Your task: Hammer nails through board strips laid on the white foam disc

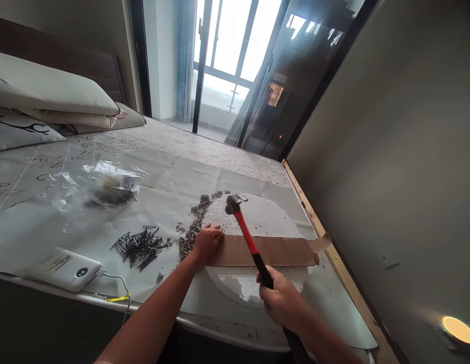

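Hammer (252, 243), mid-frame, its handle held firmly in the right hand (279, 298), could hit the left hand (207, 243) at the cardboard's (271, 252) left end if a swing strayed; whether that hand pinches anything, I cannot tell.

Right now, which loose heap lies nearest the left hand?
The grey gravel, bordering the white disc beside the left hand; the dark nails lie farther off, near the power bank.
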Demonstrator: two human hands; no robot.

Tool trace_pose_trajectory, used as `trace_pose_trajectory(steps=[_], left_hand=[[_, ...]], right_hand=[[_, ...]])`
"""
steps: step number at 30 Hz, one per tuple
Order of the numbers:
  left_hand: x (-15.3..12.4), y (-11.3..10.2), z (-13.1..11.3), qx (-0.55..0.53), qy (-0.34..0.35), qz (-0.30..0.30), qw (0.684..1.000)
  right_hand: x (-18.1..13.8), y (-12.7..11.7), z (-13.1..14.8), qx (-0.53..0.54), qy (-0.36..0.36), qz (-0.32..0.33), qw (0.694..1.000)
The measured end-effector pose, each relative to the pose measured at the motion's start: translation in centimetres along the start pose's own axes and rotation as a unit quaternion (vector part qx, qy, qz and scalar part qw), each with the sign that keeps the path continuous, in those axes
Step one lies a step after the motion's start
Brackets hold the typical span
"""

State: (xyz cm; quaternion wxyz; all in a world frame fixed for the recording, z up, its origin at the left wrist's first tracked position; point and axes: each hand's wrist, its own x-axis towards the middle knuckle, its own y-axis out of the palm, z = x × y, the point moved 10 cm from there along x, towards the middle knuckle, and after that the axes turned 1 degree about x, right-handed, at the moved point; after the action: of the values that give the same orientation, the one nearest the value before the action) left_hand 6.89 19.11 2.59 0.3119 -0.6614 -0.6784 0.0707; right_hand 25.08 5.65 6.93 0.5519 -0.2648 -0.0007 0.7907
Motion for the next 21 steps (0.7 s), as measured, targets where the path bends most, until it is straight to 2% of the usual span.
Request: trace_pose_trajectory(steps=[3,8,14,18,21], left_hand=[[-0.1,-0.1,0.0,-0.003,0.004,-0.008,1.000],[-0.1,0.1,-0.1,0.023,0.011,0.007,1.000],[-0.2,0.0,0.1,0.089,-0.003,0.009,0.996],[-0.3,0.1,-0.3,0.066,0.022,0.015,0.997],[-0.4,-0.5,0.6,0.012,-0.012,-0.005,1.000]], right_hand=[[0.3,0.5,-1.1,-0.018,0.032,0.003,0.999],[0.1,0.0,0.6,0.001,-0.031,-0.005,0.999],[0.7,1.1,-1.7,-0.045,0.020,0.010,0.999],[0.2,0.7,0.1,-0.005,-0.027,0.004,1.000],[-0.2,0.6,0.6,0.027,-0.035,0.007,0.999]])
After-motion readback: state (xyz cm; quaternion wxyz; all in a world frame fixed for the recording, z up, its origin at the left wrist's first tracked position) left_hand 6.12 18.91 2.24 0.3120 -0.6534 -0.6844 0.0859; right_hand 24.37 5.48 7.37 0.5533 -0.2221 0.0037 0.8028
